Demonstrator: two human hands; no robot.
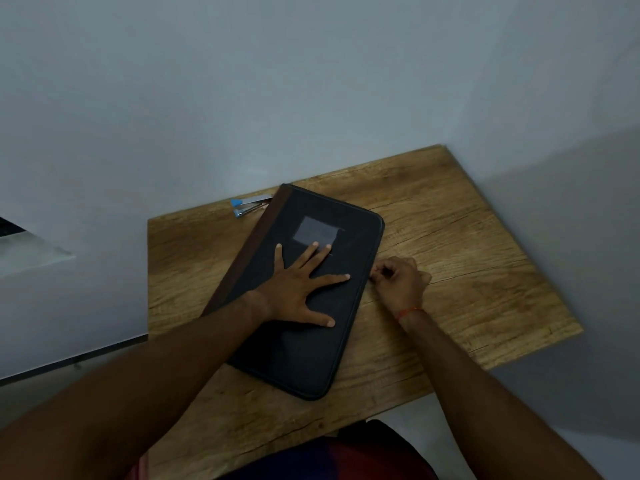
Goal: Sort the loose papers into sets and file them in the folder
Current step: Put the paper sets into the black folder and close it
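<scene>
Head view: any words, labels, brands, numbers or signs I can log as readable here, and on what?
None can be read.
Grey patch on the black zip folder: dim and blurred, no letters made out.
Blue-tipped stapler: no legible marking.
Wooden table: no print.

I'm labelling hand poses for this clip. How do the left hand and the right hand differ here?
The left hand lies flat, fingers spread, on the closed folder; the right hand is curled, fingertips bunched at the folder's right edge. The left hand rests wholly on the folder; the right hand sits on the table beside it. The right wrist wears an orange thread; the left wrist is bare. Both are at the folder.
</scene>
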